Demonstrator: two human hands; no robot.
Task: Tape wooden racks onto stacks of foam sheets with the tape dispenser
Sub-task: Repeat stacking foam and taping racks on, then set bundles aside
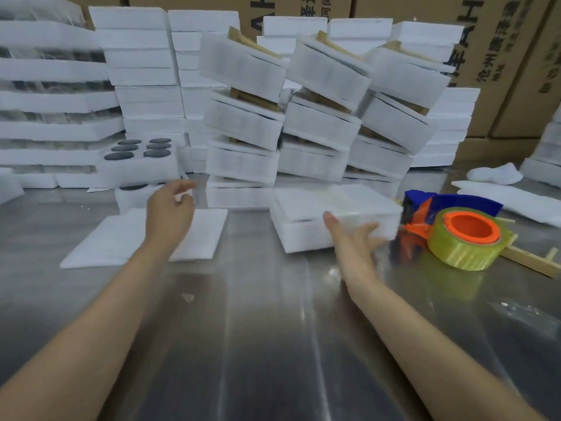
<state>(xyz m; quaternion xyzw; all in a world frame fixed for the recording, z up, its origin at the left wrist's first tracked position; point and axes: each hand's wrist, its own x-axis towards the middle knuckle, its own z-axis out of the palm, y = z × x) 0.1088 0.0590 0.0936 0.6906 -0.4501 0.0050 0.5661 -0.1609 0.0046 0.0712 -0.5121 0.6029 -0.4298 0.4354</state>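
Observation:
A taped white foam bundle [331, 208] lies on the steel table [258, 314] at centre right. My right hand [353, 241] is open, fingers spread, against the bundle's near right corner. The tape dispenser [449, 226], blue and orange with a yellowish tape roll, rests just right of that hand. My left hand [170, 211] hovers, loosely curled and holding nothing, above a flat foam sheet [145, 235] at centre left. A bare wooden rack [531, 259] lies behind the dispenser at the right.
Leaning piles of finished foam bundles with wooden racks [315, 95] fill the back of the table. Foam trays with dark round discs [139, 153] stand at back left. Loose foam sheets [513, 199] lie at far right. Cardboard boxes [501, 56] line the wall.

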